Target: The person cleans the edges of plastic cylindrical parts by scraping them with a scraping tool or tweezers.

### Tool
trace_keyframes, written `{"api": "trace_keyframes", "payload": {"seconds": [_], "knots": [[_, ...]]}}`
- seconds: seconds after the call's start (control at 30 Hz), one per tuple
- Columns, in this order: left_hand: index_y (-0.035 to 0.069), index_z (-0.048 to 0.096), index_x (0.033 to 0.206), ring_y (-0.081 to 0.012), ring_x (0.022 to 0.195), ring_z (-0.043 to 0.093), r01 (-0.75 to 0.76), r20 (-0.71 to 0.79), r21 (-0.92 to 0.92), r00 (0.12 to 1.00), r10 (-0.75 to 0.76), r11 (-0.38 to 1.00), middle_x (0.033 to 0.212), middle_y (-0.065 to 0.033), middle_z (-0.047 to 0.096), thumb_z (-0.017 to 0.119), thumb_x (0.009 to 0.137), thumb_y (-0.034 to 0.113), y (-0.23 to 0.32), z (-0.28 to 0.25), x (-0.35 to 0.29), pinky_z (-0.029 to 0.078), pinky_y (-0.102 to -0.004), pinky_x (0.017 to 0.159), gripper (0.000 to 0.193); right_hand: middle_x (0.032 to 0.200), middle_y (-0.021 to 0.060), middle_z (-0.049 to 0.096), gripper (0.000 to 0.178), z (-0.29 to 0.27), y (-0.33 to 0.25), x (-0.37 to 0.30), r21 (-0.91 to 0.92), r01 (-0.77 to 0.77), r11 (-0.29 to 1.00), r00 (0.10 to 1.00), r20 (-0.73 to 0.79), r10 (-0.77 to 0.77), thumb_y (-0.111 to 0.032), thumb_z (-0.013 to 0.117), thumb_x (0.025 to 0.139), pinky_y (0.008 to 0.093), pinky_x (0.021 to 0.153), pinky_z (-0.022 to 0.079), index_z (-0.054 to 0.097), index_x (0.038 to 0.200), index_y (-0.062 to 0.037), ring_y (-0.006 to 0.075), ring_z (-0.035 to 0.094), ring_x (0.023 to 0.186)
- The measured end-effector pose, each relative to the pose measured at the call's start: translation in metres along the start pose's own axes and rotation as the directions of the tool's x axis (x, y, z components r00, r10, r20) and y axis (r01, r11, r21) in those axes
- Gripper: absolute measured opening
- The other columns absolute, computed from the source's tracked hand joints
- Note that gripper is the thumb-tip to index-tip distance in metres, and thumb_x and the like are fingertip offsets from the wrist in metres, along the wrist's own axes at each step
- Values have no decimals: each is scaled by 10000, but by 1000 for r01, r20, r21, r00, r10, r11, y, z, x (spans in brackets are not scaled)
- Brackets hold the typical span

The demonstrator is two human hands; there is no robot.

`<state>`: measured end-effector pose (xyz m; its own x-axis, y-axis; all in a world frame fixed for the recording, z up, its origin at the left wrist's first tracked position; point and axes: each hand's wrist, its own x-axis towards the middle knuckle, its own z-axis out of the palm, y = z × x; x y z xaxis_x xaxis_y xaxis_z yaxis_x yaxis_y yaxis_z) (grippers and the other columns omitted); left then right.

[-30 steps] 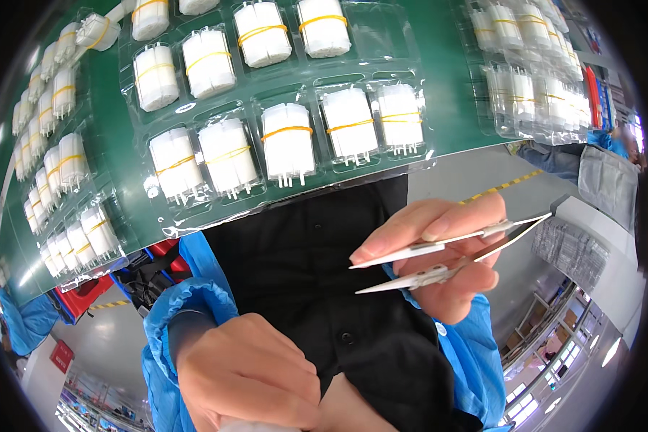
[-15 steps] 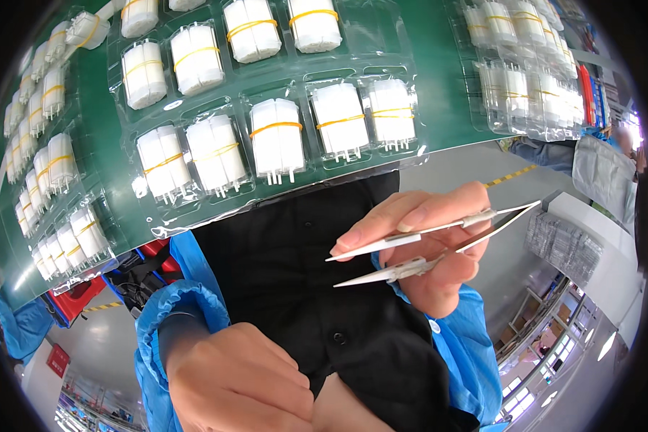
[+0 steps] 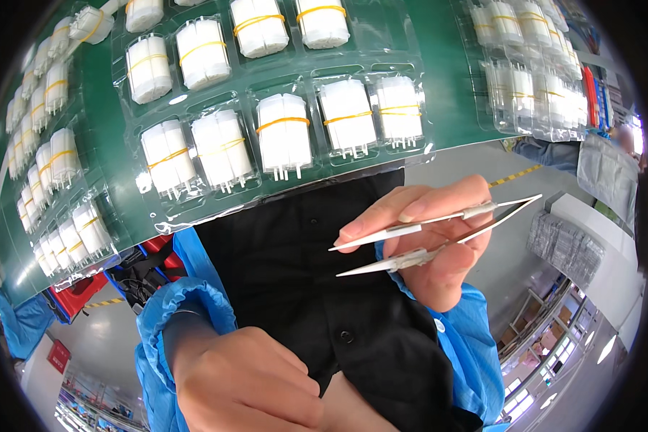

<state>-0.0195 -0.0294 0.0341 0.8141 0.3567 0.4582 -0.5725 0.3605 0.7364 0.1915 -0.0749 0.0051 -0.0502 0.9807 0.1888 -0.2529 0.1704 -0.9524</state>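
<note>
My right hand (image 3: 433, 241) grips a pair of metal tweezers (image 3: 410, 259) with pale tips, held sideways above my dark shirt front. The tips stand apart, pointing left, with nothing between them. Lower and to the left, my left hand (image 3: 252, 381) is curled closed near my chest, back of the hand upward. Its fingertips are hidden, so anything inside them does not show. Beyond both hands, a clear plastic tray (image 3: 227, 93) lies along the near edge of the green table. White cylinder bundles (image 3: 284, 137) with yellow rubber bands sit in its pockets, thin prongs showing on the nearer row.
More banded white bundles in clear trays stand at the left (image 3: 63, 158) and at the far right (image 3: 533, 86). The green tabletop (image 3: 446, 108) ends just ahead of my hands. Grey flooring (image 3: 475, 169) shows past it, with a stack of grey packs (image 3: 565, 248) at the right.
My right hand and the tweezers have risen slightly, and the tweezer tips look a little closer together. The left hand stays curled in nearly the same place. The view has shifted slightly.
</note>
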Motion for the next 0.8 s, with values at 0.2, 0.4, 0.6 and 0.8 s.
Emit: {"api": "trace_keyframes", "payload": {"seconds": [0.2,0.4,0.6,0.8], "knots": [[-90,625,886,-287,561,597,-26,72,-26,997,27,999,768,-225,609,700,789,297,-3,-6,7,458,-278,444,406,781,319,594,450,2,2,1,14,0,1000,1000,-19,0,-418,480,909,378,584,568,414,997,18,338,652,679],[-97,619,874,-289,559,595,-20,36,-45,999,22,999,769,-226,606,708,783,277,-7,-9,9,454,-275,442,396,787,322,595,455,2,2,0,2,-29,1000,998,-55,29,-419,484,906,382,592,569,415,999,21,336,653,683],[-97,620,866,-287,547,592,21,15,-41,1000,-20,999,757,-217,605,737,746,274,-5,-9,11,442,-271,425,407,784,321,597,467,1,4,2,7,-15,1000,1000,-20,15,-426,495,898,387,600,571,419,1002,22,340,655,695],[-97,619,851,-282,529,582,20,34,-46,999,-18,999,739,-211,599,750,729,250,-6,-9,12,428,-269,414,390,784,308,595,467,2,4,1,-6,-38,999,998,-45,38,-428,485,898,398,604,575,419,1005,22,344,654,717]]}}
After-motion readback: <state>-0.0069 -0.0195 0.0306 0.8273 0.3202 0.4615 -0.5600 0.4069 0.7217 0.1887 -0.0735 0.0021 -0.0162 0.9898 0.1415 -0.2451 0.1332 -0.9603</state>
